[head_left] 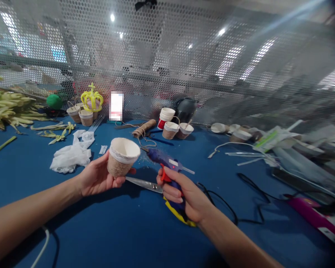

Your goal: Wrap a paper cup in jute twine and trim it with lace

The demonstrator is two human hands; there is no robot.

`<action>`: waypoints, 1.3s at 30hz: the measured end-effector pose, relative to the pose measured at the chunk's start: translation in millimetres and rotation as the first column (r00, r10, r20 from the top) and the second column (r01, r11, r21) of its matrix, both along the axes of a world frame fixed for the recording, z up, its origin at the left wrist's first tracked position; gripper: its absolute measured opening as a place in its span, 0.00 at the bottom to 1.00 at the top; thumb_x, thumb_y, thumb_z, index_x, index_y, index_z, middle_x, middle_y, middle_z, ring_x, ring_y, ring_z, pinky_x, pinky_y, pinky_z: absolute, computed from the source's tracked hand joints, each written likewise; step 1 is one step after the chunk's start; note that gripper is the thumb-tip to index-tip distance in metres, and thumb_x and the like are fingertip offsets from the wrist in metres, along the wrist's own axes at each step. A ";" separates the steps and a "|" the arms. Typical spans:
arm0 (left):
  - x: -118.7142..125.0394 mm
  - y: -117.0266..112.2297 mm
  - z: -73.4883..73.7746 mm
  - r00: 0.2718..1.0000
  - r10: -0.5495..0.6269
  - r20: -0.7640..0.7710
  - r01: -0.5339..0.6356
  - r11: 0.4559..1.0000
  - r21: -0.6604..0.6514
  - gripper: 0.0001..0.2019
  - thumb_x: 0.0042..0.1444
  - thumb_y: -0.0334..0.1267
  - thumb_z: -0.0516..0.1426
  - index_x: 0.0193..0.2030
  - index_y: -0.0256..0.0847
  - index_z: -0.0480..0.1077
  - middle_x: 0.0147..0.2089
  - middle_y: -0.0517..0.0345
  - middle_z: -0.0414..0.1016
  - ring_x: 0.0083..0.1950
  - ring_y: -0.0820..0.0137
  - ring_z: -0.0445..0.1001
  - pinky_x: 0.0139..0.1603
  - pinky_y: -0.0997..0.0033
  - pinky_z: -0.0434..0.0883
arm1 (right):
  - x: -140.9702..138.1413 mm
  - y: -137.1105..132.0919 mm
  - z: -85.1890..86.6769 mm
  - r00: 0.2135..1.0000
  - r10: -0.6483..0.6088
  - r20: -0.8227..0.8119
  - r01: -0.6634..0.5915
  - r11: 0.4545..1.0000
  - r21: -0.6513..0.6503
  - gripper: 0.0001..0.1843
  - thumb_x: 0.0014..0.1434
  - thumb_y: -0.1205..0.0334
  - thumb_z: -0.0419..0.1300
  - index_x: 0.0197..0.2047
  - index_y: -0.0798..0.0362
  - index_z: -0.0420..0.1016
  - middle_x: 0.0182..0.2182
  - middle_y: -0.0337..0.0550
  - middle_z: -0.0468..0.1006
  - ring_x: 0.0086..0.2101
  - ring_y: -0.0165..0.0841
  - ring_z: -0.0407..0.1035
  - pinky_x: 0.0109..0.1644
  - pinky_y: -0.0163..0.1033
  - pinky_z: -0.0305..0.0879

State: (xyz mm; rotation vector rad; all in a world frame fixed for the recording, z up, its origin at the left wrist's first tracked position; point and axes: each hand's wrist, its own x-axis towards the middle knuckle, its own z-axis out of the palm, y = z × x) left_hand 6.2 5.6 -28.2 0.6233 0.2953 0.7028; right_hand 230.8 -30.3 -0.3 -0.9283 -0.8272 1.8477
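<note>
A small cup [120, 165], brown below with a white band around its rim, is tilted in my left hand [96, 176], whose fingers wrap its base and side. My right hand [184, 190] grips a blue glue gun [163, 158] with a finger on its red trigger; a clear glue stick pokes out of its back. The gun's nozzle points at the cup's rim, very close to it; I cannot tell whether they touch. Beneath my hands lie scissors [146, 184] with yellow handles, partly hidden by my right hand.
Behind are a twine roll [145, 128], several similar cups [171, 130] and a yellow crown-shaped piece [92, 100]. White lace [71, 158] lies left, near pale husks [8, 108]. Plastic bags [298, 156], a black cord [226, 204] and a magenta power strip [315, 216] occupy the right.
</note>
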 end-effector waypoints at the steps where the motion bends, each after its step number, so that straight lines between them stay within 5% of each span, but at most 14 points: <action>1: 0.0 -0.3 0.2 1.000 -0.004 -0.001 0.004 1.000 -0.001 0.24 0.55 0.47 0.50 0.54 0.32 0.58 0.45 0.37 0.72 0.28 0.72 0.70 0.29 0.74 0.68 | 0.9 0.1 0.3 1.000 0.000 -0.002 0.000 1.000 0.007 0.11 0.47 0.59 0.63 0.25 0.59 0.72 0.15 0.35 0.69 0.11 0.14 0.47 0.12 0.21 0.42; 7: -0.9 1.0 -2.7 0.999 -0.037 0.008 0.037 0.999 0.002 0.21 0.56 0.46 0.49 0.52 0.34 0.60 0.43 0.37 0.73 0.25 0.72 0.70 0.27 0.75 0.65 | 2.5 -3.7 -0.3 0.991 0.114 0.074 -0.118 0.991 0.056 0.11 0.51 0.58 0.61 0.26 0.59 0.73 0.17 0.38 0.71 0.10 0.15 0.49 0.12 0.23 0.44; 12: -1.8 1.0 -6.3 0.995 -0.096 0.035 0.097 0.995 -0.018 0.20 0.55 0.45 0.50 0.49 0.32 0.63 0.42 0.35 0.74 0.25 0.73 0.70 0.25 0.77 0.65 | 3.0 1.0 -1.2 0.999 0.014 0.048 -0.017 0.998 0.059 0.10 0.48 0.59 0.63 0.26 0.58 0.72 0.19 0.38 0.73 0.11 0.14 0.50 0.12 0.22 0.44; 16: -1.2 0.0 -5.3 0.994 -0.102 0.040 0.104 0.994 -0.034 0.20 0.55 0.44 0.51 0.48 0.31 0.63 0.42 0.35 0.74 0.25 0.73 0.71 0.26 0.78 0.65 | 1.8 0.4 -1.0 0.998 0.048 0.035 -0.050 0.997 0.051 0.10 0.48 0.59 0.63 0.26 0.59 0.72 0.18 0.38 0.72 0.11 0.15 0.49 0.12 0.23 0.44; 22: -2.1 3.1 -3.6 1.000 0.011 0.016 -0.011 1.000 -0.007 0.24 0.52 0.47 0.54 0.52 0.33 0.60 0.43 0.38 0.73 0.28 0.71 0.73 0.31 0.74 0.70 | 0.9 -5.5 0.2 0.992 0.102 0.068 -0.106 0.992 0.066 0.11 0.51 0.59 0.61 0.25 0.59 0.72 0.17 0.38 0.71 0.10 0.16 0.49 0.11 0.24 0.42; 30: -5.0 1.6 -7.6 0.985 0.173 -0.024 -0.170 0.980 0.102 0.22 0.51 0.42 0.58 0.53 0.41 0.62 0.44 0.51 0.73 0.42 0.64 0.73 0.44 0.68 0.70 | 4.6 0.0 0.4 0.993 -0.028 0.118 0.012 0.991 0.131 0.12 0.50 0.56 0.61 0.25 0.57 0.71 0.09 0.30 0.61 0.10 0.18 0.48 0.13 0.25 0.42; 39: -3.2 1.6 -7.3 0.952 0.303 -0.052 -0.286 0.936 0.206 0.20 0.45 0.37 0.62 0.47 0.44 0.68 0.47 0.55 0.69 0.45 0.65 0.69 0.45 0.66 0.70 | 10.0 1.6 0.2 0.838 -0.161 0.522 -0.029 0.941 0.338 0.17 0.54 0.52 0.57 0.24 0.58 0.72 0.08 0.32 0.62 0.13 0.22 0.55 0.19 0.30 0.54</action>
